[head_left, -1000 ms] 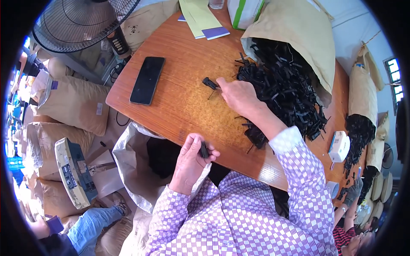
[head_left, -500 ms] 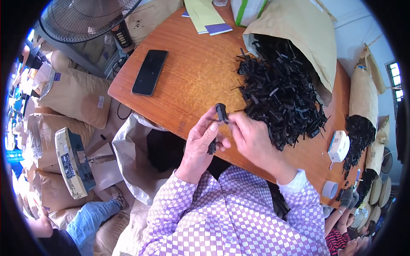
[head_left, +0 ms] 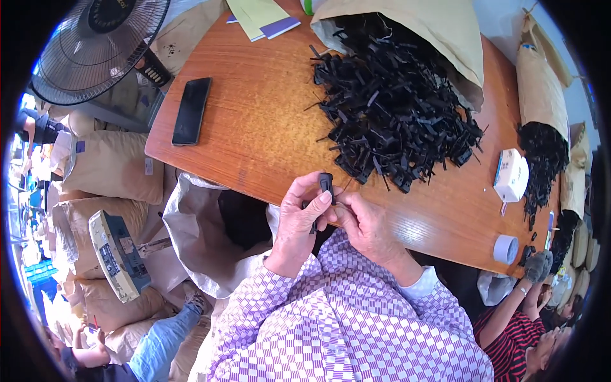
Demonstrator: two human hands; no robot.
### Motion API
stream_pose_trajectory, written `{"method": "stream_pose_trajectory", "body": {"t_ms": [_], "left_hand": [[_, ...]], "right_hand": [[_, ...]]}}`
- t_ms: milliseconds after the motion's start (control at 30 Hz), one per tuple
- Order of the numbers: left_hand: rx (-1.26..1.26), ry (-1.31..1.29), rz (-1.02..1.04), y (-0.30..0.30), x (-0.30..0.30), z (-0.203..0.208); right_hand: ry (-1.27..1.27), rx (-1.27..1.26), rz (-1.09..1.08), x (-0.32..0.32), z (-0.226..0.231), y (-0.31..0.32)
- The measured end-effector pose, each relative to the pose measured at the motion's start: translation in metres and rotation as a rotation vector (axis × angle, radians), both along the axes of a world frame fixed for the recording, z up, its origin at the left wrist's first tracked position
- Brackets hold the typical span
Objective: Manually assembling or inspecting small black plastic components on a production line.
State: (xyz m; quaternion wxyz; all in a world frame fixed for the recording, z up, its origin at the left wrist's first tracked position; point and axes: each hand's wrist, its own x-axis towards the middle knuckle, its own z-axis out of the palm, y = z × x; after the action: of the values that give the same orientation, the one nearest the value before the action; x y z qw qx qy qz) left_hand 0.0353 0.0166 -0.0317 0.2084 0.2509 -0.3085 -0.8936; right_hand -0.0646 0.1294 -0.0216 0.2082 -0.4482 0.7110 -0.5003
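Note:
My left hand (head_left: 291, 223) pinches a small black plastic piece (head_left: 326, 182) upright between thumb and forefinger. More black bits show under its curled fingers, too hidden to name. Close against it, my right hand (head_left: 368, 228) has thumb and forefinger pressed together at the piece's lower edge; whatever lies between those fingertips is too small to make out. Both hands are in front of the table's near edge. Beyond them a heap of similar black plastic pieces (head_left: 394, 121), many with thin strips sticking out, spills from a brown paper sack (head_left: 439, 25) onto the wooden table (head_left: 254, 121).
A black phone (head_left: 191, 111) lies on the table's left. Below its edge gapes a white woven sack (head_left: 191, 223), dark inside. A scale (head_left: 118, 254) and a fan (head_left: 102, 51) stand left. Rightward are a small white box (head_left: 511, 177), a tape roll (head_left: 506, 249) and a co-worker's gloved hand (head_left: 538, 266).
My right hand has come down and in, closer under the black piece, its fingertips now at the piece's lower edge. My left hand still holds the piece. The whole view has shifted.

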Motion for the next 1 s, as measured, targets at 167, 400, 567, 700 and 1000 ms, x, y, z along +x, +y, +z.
{"method": "stream_pose_trajectory", "body": {"t_ms": [167,400,567,700,1000], "left_hand": [[-0.29,-0.21,-0.043,0.003,-0.001,0.016],[-0.814,-0.209,0.03,0.006,-0.004,-0.002],[-0.845,-0.262,0.027,0.002,-0.001,0.0],[-1.055,-0.301,0.113,-0.003,0.001,-0.007],[-1.396,-0.477,0.117,-0.019,0.004,-0.008]], "right_hand": [[-0.43,0.064,-0.069,-0.008,0.004,0.01],[-0.603,0.008,0.044,-0.008,0.0,-0.009],[-0.569,0.045,0.048,-0.005,-0.003,-0.017],[-0.578,0.035,0.005,0.002,-0.003,-0.027],[-0.412,0.152,0.031,-0.001,-0.026,-0.041]]}}
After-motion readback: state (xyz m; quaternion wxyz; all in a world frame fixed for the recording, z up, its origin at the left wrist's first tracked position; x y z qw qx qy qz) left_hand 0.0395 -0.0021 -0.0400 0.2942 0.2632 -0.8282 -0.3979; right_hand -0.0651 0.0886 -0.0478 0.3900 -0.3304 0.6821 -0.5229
